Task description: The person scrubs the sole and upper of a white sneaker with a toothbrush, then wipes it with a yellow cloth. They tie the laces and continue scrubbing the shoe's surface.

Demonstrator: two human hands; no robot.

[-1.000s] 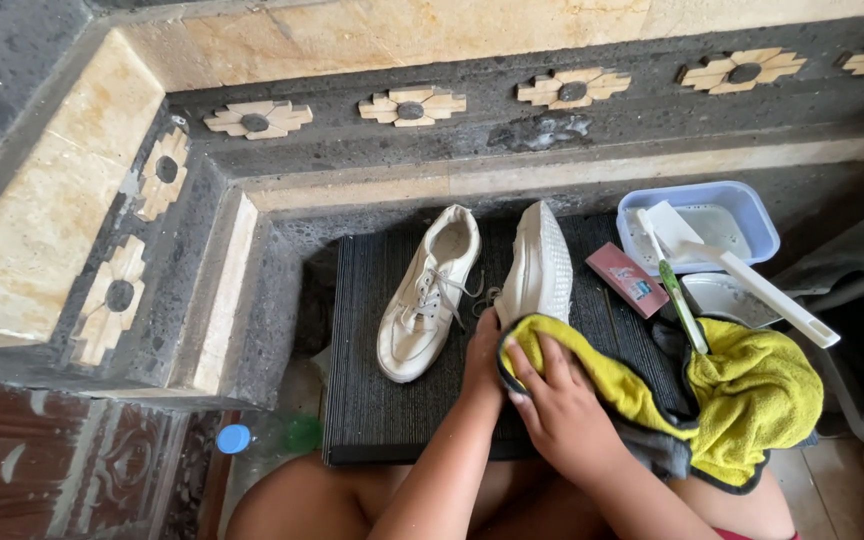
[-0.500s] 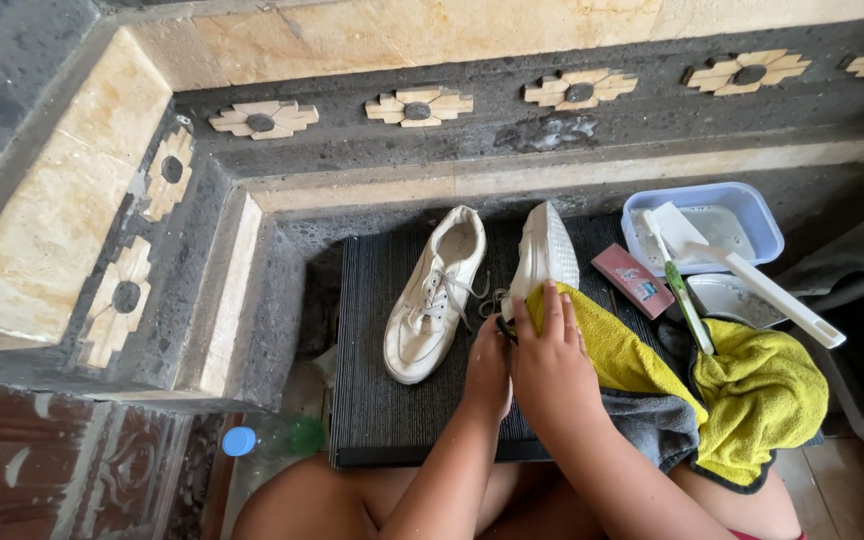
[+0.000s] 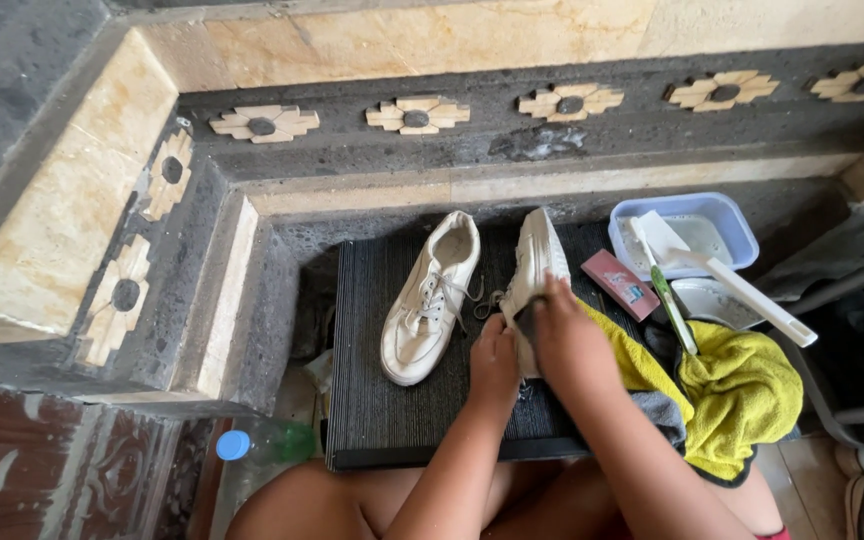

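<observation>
Both hands have moved up the frame over the last second, from the yellow towel (image 3: pixel 742 395) onto the white sneaker tipped on its side (image 3: pixel 535 262) at the centre of the black ribbed worktop (image 3: pixel 367 400). The right hand (image 3: pixel 570 335) now lies over the lower half of that shoe, its fingers (image 3: pixel 549 292) curled onto the sole edge and apparently pressing a dark bit of cloth against it; the grip itself is partly hidden. The left hand (image 3: pixel 492 362) braces the shoe from the left side, fingers closed against the upper near the loose laces.

That shift reads as wiping now going on at the shoe itself. The second white sneaker (image 3: pixel 432 298) lies untouched, sole down, just left of centre. At the upper right, the blue plastic tub (image 3: pixel 737 222), a white brush (image 3: pixel 722 278), a green toothbrush (image 3: pixel 674 310) and a small reddish packet (image 3: pixel 620 284) sit where they were. A blue-capped green bottle (image 3: pixel 257 442) lies at the lower left.
</observation>
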